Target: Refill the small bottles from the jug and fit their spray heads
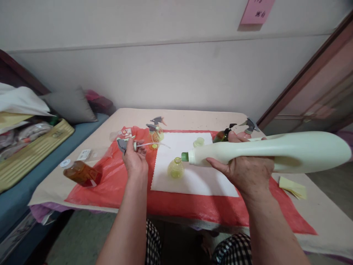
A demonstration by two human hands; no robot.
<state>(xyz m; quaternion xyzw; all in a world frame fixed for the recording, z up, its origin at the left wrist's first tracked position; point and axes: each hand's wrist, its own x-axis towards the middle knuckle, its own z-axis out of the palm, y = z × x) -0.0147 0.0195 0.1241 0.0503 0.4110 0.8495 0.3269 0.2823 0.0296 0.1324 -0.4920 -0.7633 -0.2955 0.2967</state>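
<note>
My right hand (245, 169) grips a large pale green plastic bottle (289, 151), held almost level with its green open neck (184, 156) pointing left. The neck hovers just above a small round yellow bottle (175, 168) standing open on a white cloth (193, 165). My left hand (134, 158) holds a grey trigger sprayer head (122, 144) with its thin clear tube sticking out to the right. A pale cap (198, 141) lies on the cloth behind the neck.
A red sheet (116, 180) covers the low table (325, 217). An amber bottle (81, 173) lies at the left edge. Spray bottles stand at the back: yellow (156, 134), dark green (224, 135), pink (249, 129). Yellow papers (293, 187) lie right. Bedding is piled at the left.
</note>
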